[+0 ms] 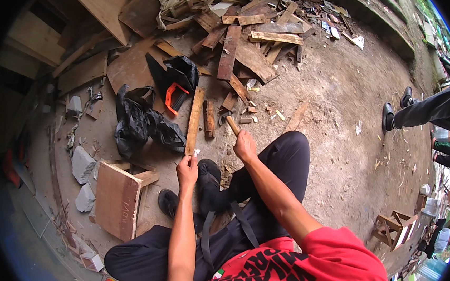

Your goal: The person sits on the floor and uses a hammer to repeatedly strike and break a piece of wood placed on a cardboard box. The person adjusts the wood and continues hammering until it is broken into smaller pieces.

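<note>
My left hand (187,171) is closed on the near end of a narrow wooden strip (195,120), which points away from me over the ground. In my right hand (245,147) is the wooden handle of a hammer (233,126); its dark head, small in view, lies just beyond the fist near some wood scraps. Between the two hands, a short wood block (209,119) rests on the ground, apart from both. A handsaw with an orange handle (170,99) leans by black plastic bags (135,124) to the left of the strip.
Broken boards (228,53) are heaped ahead. A wooden box-like stool (116,202) and concrete chunks (82,165) sit at my left. Another person's legs (421,110) show at the far right, above a small wooden frame (396,230). My shoes (208,181) are close below the strip.
</note>
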{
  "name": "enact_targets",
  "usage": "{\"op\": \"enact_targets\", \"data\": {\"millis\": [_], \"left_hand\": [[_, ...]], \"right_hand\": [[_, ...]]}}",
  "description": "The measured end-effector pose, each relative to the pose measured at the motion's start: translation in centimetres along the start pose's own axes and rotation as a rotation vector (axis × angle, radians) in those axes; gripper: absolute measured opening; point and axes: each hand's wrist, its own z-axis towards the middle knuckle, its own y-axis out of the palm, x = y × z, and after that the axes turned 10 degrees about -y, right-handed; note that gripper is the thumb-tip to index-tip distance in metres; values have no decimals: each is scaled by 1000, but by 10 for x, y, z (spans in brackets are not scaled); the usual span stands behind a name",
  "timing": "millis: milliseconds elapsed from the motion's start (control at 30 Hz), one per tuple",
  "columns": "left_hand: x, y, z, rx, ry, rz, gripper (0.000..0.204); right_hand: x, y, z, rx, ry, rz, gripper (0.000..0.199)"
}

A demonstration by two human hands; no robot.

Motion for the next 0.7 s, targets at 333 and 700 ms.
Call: {"op": "enact_targets", "data": {"millis": [333, 700], "left_hand": [[-12, -28, -36, -332, -143, -164, 37], [-52, -6, -56, -238, -224, -107, 26]], "right_hand": [[53, 0, 163, 272, 214, 130, 54], [25, 16, 109, 153, 488, 1026, 43]]}}
